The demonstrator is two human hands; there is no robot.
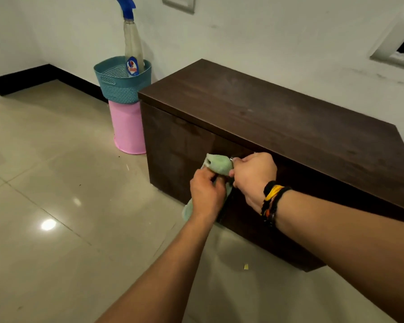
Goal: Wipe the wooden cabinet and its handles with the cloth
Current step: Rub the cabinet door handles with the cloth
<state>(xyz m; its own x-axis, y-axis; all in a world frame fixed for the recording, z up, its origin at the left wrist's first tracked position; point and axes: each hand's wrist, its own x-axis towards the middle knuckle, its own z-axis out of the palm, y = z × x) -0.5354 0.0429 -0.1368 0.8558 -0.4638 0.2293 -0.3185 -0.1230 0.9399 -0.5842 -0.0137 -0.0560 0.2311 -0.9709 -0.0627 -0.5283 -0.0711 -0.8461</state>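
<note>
**A:** Head view only, looking down at a low dark wooden cabinet (278, 117) pushed against a white wall (266, 31), sitting on a glossy tiled floor (56, 183). Both hands are at its front face, right under the top edge.

**B:** Where's the cloth though?

**A:** The pale green cloth (218, 165) is bunched up against the cabinet front between the two hands, with a tail of it hanging down behind the left hand (207, 194). The left hand's fingers are curled shut on the cloth's lower part. The right hand (254, 176) is closed in a fist just beside the top of the bunch, touching it. There's a small shiny bit of metal (231, 159) peeking out at its knuckles, probably the handle, but it's too hidden to say for sure, and I can't tell what exactly the fist is clamped on.

**B:** Anything on the wrists?

**A:** Black and yellow thread bands (272, 199) on the right wrist. Both forearms are bare.

**B:** And the stuff on the left?

**A:** Just beside the cabinet's left end there's a pink bucket (127, 129) turned upside down, with a teal perforated basket (121, 85) sitting on it. A clear spray bottle (133, 43) with a blue trigger head stands upright in the basket, leaning toward the wall. There's also a tiny yellow scrap (245, 266) on the floor near the cabinet's front.
</note>
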